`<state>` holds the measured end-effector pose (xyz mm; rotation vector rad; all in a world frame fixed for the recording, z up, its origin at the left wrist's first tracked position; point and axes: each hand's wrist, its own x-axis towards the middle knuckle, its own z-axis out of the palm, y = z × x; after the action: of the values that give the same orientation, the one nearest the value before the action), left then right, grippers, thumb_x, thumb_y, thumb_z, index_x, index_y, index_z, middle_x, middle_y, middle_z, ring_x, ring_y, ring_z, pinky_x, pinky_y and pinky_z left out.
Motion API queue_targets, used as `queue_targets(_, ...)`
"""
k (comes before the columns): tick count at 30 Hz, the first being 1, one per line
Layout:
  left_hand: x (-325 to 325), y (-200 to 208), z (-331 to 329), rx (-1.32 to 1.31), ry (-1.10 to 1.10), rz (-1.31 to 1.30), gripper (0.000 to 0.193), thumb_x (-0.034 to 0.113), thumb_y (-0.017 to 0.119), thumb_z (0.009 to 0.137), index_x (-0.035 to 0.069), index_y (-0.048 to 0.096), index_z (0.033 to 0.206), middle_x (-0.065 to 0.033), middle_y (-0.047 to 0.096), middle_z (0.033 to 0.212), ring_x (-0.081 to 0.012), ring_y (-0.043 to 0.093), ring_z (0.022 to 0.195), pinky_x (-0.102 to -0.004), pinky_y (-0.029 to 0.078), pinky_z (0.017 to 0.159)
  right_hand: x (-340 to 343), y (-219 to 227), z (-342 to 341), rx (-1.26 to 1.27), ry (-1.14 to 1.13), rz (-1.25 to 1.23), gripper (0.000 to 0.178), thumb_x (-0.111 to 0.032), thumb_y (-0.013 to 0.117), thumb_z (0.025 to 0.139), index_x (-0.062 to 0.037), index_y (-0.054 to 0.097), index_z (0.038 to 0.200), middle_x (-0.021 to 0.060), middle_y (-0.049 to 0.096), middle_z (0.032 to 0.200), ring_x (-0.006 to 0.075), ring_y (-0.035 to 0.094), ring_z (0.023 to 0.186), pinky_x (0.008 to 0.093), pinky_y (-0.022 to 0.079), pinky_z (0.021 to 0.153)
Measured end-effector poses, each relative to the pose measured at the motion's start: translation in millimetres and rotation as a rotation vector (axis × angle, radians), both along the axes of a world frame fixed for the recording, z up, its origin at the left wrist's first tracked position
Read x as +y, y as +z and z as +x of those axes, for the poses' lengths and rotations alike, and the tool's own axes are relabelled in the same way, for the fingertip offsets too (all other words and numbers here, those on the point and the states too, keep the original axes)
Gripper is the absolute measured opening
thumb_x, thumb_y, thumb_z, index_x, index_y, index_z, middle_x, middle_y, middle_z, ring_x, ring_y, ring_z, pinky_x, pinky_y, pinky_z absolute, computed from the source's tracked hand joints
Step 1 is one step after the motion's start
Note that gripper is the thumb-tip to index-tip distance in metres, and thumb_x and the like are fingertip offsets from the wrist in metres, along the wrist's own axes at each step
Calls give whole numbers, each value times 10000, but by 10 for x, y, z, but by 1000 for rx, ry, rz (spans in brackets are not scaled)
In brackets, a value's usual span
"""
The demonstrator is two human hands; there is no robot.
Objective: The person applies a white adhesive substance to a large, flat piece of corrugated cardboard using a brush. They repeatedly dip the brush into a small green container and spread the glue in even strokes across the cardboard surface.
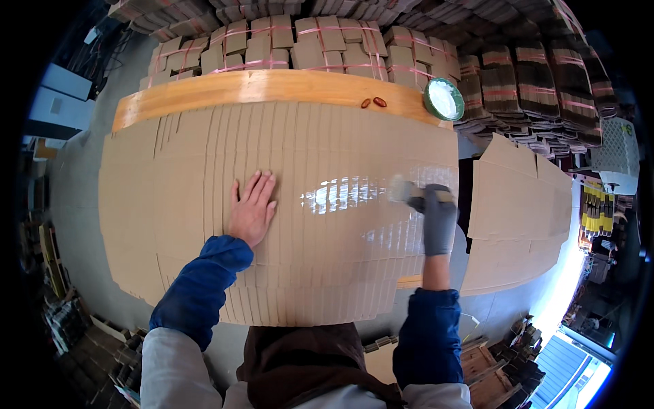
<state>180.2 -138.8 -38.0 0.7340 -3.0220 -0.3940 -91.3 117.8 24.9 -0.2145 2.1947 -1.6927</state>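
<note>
Matte tan cardboard [170, 204] fills the middle of the frame, its sheets overlapping so that their edges make a row of narrow, near-upright ridges left of centre and on toward the right. Short slits run in from its edge at the upper left. Right of centre, a wet, glossy paste [338, 195] lies in whitish streaks across the ridges, with a fainter shine below it.

The brush [400, 189] is at the right of the middle, its pale, flat head pointing left beside the streaks. The right hand [437, 218], in a dark grey glove, holds its handle, fingers curled round and pinching it. That forearm, in a dark blue sleeve, rises almost straight from the lower right.

The left hand [251, 219] is bare and lies palm down on the ridges just left of centre. Its three middle fingers point up, slightly fanned; the little finger and thumb stand apart on either side. Its forearm slants up from the lower left in a wrinkled blue sleeve.

Smooth, yellowish wood of the table [225, 88] shows along the upper edge, bearing two glossy, reddish-brown ovals [373, 103] and a round green bowl [444, 99] of white paste.
</note>
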Motion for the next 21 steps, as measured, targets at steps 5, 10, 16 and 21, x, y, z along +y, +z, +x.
queue_targets(5,30,0,-31,-30,18,23,551,237,512,979,108,357,1492,-31,364,1555,-224,268,1466,-578,154,1176,-781,-223,313,236,207,133,208,-208,595,961,-20,673,921,112,713,846,201,709,814,334,546,711)
queue_targets(10,20,-11,-21,-41,12,15,568,223,511,974,98,342,1501,-44,359,1559,-232,263,1470,-570,140,1184,-185,-359,-382,84,-29,24,249,-215,599,948,18,681,912,150,722,848,193,699,701,333,569,633)
queue_targets(16,31,27,-48,-53,10,17,607,201,524,960,87,315,1519,-76,372,1551,-250,273,1469,-565,137,1187,-198,-506,-637,360,74,403,293,-267,654,893,22,691,913,180,717,843,278,710,788,376,542,719)
queue_targets(21,5,-53,34,-39,15,-13,605,217,521,969,95,310,1522,-75,375,1548,-246,279,1466,-563,148,1185,218,-195,-619,128,-125,108,180,-159,612,932,7,676,906,113,717,836,204,706,711,349,557,647)
